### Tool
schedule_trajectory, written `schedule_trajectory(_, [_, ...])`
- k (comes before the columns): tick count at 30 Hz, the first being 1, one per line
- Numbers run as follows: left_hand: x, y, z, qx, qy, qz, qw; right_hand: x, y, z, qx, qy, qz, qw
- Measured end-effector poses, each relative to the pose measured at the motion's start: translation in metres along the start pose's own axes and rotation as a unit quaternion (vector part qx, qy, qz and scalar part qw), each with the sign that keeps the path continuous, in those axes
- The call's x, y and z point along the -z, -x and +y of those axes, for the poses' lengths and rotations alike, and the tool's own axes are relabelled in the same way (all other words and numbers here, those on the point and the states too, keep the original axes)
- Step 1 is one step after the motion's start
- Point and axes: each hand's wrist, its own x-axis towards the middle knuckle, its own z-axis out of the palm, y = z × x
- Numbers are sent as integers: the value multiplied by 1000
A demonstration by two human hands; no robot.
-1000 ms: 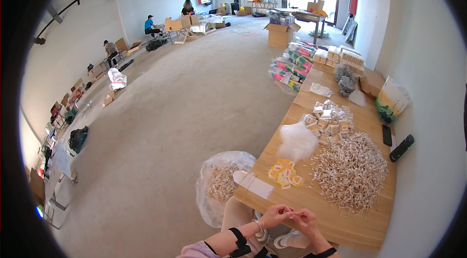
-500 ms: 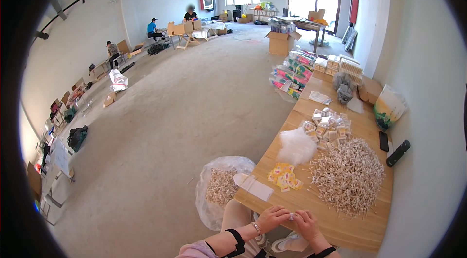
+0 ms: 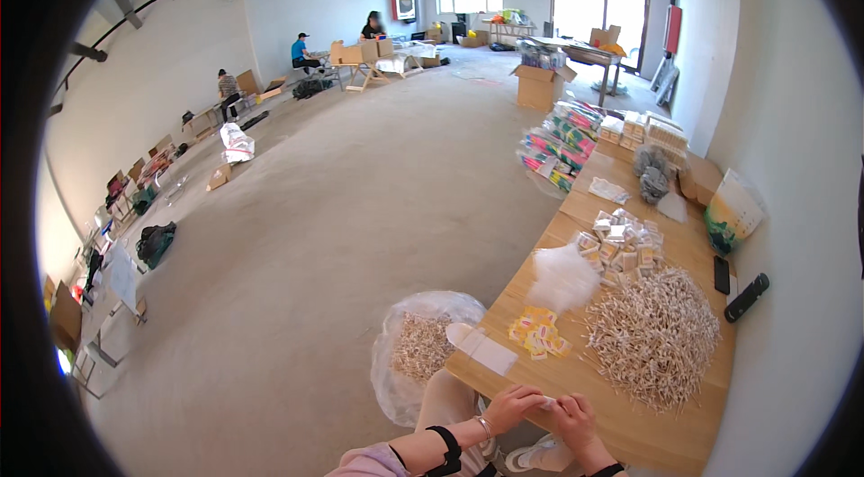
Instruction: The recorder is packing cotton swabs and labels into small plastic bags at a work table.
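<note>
From here I have my left hand and right hand pinching a small white item over the desk's near edge.

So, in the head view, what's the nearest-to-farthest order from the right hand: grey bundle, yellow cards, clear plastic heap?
1. Yellow cards: ahead of the right hand, slightly left.
2. Clear plastic heap: just beyond the cards.
3. Grey bundle: far up the table, rightward.

Lower right: wooden tabletop is looking smooth, cotton swabs are looking matt; lower centre: plastic bag is gleaming.
</note>
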Motion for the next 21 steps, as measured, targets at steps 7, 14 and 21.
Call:
schedule_trajectory(7, [-10, -3, -7, 84, 145, -26, 986, -7, 12, 3, -113, -130, -11, 985])
schedule_trajectory(14, [-10, -11, -7, 163, 207, -78, 962, -18, 10, 4, -202, -202, 13, 958])
schedule_trajectory(21, [-6, -13, -3, -61, -18, -12, 998, -11, 5, 3, -105, -76, 16, 991])
